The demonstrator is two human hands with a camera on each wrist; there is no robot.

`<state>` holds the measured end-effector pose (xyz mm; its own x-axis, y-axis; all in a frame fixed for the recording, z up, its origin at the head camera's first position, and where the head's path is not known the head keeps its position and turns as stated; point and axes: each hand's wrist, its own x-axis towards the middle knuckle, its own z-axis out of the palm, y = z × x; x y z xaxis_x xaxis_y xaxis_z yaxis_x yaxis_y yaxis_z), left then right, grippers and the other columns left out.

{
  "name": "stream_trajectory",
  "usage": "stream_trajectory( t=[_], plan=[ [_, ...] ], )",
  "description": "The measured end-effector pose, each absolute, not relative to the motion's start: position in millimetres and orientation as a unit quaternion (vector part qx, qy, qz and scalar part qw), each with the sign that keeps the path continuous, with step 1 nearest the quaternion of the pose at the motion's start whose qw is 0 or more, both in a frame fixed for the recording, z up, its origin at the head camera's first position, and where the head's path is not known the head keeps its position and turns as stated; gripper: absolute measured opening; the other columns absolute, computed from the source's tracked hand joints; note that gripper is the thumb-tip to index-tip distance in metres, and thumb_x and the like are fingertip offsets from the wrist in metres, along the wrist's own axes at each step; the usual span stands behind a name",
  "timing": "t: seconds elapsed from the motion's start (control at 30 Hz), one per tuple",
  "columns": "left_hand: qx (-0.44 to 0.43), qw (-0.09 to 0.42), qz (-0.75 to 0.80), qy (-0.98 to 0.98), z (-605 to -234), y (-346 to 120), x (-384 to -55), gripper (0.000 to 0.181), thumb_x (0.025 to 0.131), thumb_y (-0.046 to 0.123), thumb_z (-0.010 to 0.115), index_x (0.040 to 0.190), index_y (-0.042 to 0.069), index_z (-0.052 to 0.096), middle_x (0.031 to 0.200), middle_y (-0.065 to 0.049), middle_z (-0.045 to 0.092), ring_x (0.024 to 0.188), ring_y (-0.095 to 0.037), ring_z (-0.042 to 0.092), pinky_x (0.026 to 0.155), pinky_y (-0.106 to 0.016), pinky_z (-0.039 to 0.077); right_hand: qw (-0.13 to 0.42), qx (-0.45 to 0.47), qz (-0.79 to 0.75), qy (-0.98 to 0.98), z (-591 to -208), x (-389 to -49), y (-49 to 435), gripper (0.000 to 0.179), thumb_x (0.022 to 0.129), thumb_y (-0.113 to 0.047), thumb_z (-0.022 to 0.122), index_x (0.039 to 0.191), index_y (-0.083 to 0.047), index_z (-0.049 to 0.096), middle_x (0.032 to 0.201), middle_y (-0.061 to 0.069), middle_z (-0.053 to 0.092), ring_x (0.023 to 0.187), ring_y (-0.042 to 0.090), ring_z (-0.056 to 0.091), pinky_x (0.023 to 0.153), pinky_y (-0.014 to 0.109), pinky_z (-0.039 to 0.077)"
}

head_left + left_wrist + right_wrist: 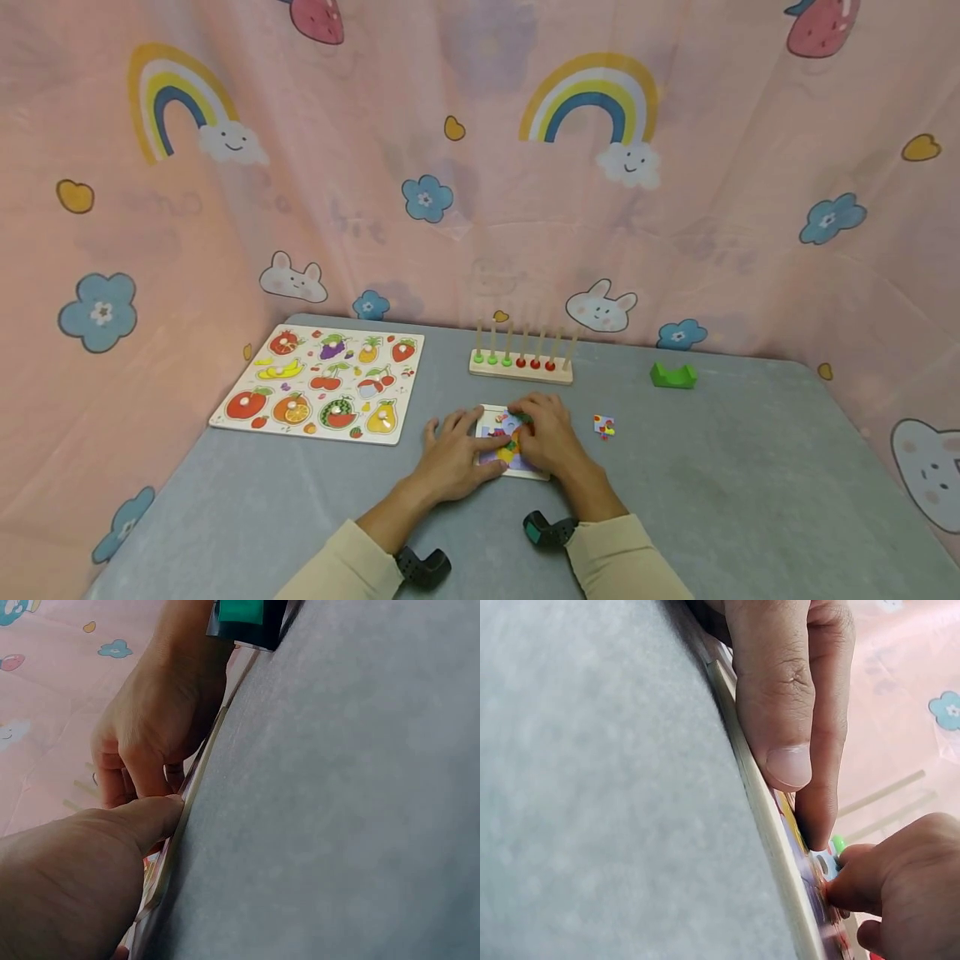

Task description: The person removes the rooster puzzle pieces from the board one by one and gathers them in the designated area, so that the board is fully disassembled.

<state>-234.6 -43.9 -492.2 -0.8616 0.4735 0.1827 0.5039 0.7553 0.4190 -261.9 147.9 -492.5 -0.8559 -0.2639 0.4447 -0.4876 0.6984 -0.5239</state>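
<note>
A small jigsaw board with a pale wooden frame and colourful picture pieces lies flat in front of me. My left hand rests on its left side, fingers extended, the thumb along the near edge and the index fingertip on the picture. From the right, my right hand reaches over the board with bent fingers. It pinches a blue-tinted puzzle piece at the picture surface, close to the left index fingertip; the hands cover much of the picture. One loose puzzle piece lies right of the board.
A fruit peg puzzle lies at the back left. Behind the board stands a wooden peg rack with green and red beads. A green curved block sits at the back right. A pink patterned curtain hangs behind the grey table.
</note>
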Motion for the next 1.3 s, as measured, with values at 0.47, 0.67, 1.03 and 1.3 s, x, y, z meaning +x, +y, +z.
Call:
stream_trajectory(
  t=[0.47, 0.67, 1.03, 1.3],
  plan=[
    [-0.264, 0.041, -0.228, -0.936, -492.1, -43.4, -235.6, 0.039, 0.088, 0.048, 0.065, 0.124, 0.035, 0.067, 0.148, -0.010, 0.039, 0.132, -0.034, 0.033, 0.098, -0.067, 0.015, 0.148, 0.205, 0.330, -0.910, -492.9, -262.6, 149.7, 0.026, 0.079, 0.000, 0.065, 0.103, -0.004, 0.074, 0.104, 0.006, 0.062, 0.098, 0.027, 0.048, 0.084, 0.052, 0.034],
    [-0.264, 0.037, -0.232, -0.935, -492.7, -43.6, -235.2, 0.039, 0.088, 0.048, 0.064, 0.125, 0.034, 0.067, 0.148, -0.010, 0.039, 0.132, -0.034, 0.032, 0.098, -0.067, 0.015, 0.161, 0.206, 0.332, -0.906, -488.8, -261.8, 150.5, 0.029, 0.080, 0.001, 0.065, 0.108, -0.002, 0.072, 0.107, 0.007, 0.063, 0.101, 0.028, 0.050, 0.084, 0.054, 0.034],
    [-0.261, 0.036, -0.228, -0.937, -494.2, -42.3, -233.5, 0.039, 0.088, 0.049, 0.065, 0.125, 0.035, 0.067, 0.148, -0.010, 0.039, 0.132, -0.035, 0.032, 0.098, -0.067, 0.015, 0.152, 0.188, 0.363, -0.900, -461.6, -251.8, 170.2, 0.031, 0.083, 0.003, 0.067, 0.113, 0.000, 0.069, 0.115, 0.010, 0.062, 0.112, 0.033, 0.050, 0.094, 0.055, 0.038],
    [-0.264, 0.042, -0.234, -0.935, -493.7, -43.3, -232.8, 0.040, 0.087, 0.047, 0.066, 0.125, 0.034, 0.067, 0.147, -0.010, 0.039, 0.132, -0.033, 0.032, 0.098, -0.067, 0.014, 0.151, 0.171, 0.369, -0.901, -439.3, -241.0, 187.9, 0.033, 0.086, 0.003, 0.065, 0.119, 0.000, 0.067, 0.120, 0.013, 0.059, 0.115, 0.034, 0.048, 0.095, 0.056, 0.037]
  ],
)
